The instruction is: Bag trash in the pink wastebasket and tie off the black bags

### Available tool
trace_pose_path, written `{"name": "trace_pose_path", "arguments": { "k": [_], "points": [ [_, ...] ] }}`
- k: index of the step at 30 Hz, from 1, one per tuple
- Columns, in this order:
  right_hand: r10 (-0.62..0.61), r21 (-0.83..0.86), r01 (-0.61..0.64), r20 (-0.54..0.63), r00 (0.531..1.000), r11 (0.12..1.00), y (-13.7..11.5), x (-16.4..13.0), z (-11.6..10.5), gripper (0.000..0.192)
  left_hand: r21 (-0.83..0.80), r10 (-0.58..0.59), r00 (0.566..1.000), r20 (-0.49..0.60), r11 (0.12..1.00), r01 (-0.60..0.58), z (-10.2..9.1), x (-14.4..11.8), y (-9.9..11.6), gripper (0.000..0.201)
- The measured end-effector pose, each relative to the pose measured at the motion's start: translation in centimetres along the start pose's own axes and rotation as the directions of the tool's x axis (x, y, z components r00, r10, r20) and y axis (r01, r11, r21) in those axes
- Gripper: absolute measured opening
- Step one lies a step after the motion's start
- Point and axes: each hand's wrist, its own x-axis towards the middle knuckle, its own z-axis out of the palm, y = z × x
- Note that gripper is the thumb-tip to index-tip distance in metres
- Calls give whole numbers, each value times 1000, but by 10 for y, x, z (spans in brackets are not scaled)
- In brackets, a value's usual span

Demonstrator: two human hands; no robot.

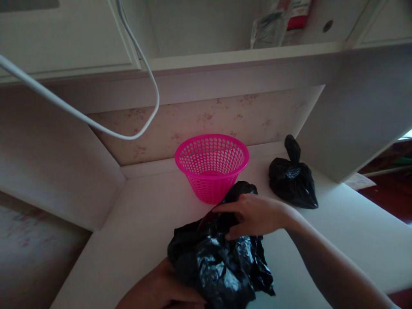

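A crumpled, shiny black plastic bag (pixel 222 266) is held above the white surface, in front of a pink perforated plastic basket (pixel 212 189). My left hand (pixel 164 287) is closed around the bag's lower left side, its fingertips partly hidden by the plastic. From the right, my right hand (pixel 254 214) reaches onto the upper part of the bag. Its index finger stretches along the bag's edge and the thumb presses lower down, with a fold of plastic between them; the other fingers are hidden. The bag's upper end overlaps the basket's lower right side.
A knotted black plastic bag (pixel 292 180) sits on the white surface (pixel 148 214) at the right. Overhead, a white cable (pixel 128 136) hangs in a loop. An open shelf (pixel 206 30) above holds clear and red packaging. Upright panels stand on both sides.
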Motion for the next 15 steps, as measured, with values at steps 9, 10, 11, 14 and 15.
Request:
{"name": "trace_pose_path", "arguments": {
  "k": [9, 10, 11, 14, 15],
  "points": [
    [-169, 195, 252, -362, 917, 948, 12, -29, 11, 34, -458, -219, 903, -370, 888, 27, -9, 21, -59, 40],
    [-179, 204, 283, -416, 892, 937, 12, -36, 9, 36, -527, -298, 845, -443, 850, 23, -10, 25, -70, 35],
    [-182, 224, 311, -459, 870, 923, 11, -41, 7, 37, -575, -364, 789, -495, 818, 16, -10, 30, -79, 31],
    [-144, 343, 356, -513, 846, 869, 9, -52, 4, 44, -625, -443, 706, -553, 781, 0, -9, 44, -91, 47],
    [-130, 386, 363, -512, 849, 848, 8, -53, 4, 46, -623, -430, 700, -570, 781, -27, -9, 49, -91, 52]
  ]
}}
